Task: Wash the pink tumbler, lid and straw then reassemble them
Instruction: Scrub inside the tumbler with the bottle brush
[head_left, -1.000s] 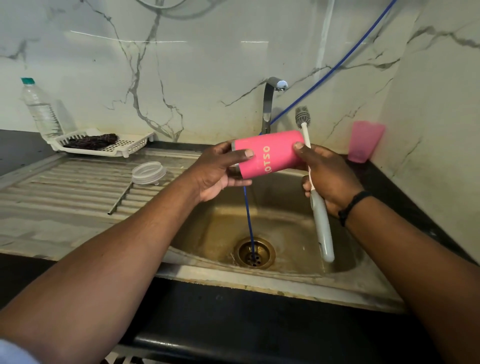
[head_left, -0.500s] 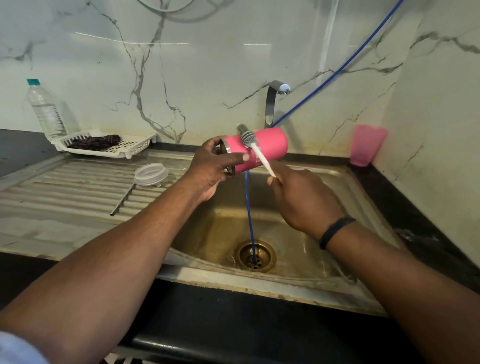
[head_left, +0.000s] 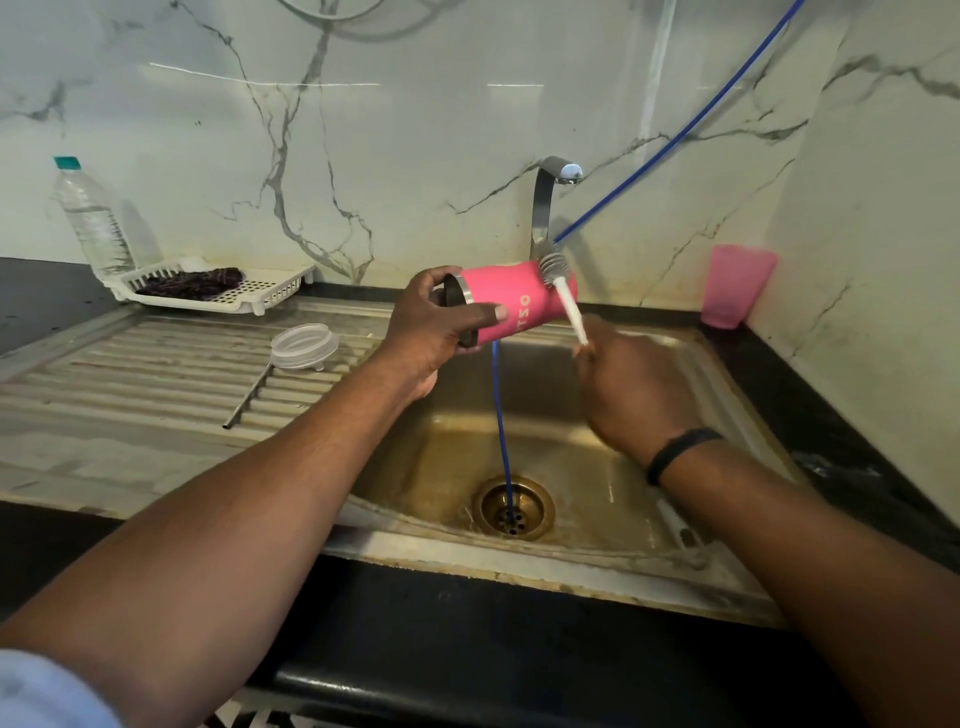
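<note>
My left hand grips the pink tumbler on its side above the sink, its steel-rimmed mouth pointing left. My right hand holds a white bottle brush, whose grey bristle head rests against the tumbler's outer wall near its base. The clear lid lies on the ribbed drainboard to the left. Beside it, the metal straw lies along the grooves.
A steel sink with a brass drain lies below. A blue hose hangs into the drain, and the tap stands behind. A pink cup sits at right; a white tray and water bottle at left.
The brush has slid from the tumbler's mouth end to its base end. One second ago my right hand also steadied the tumbler's base, with the brush upright.
</note>
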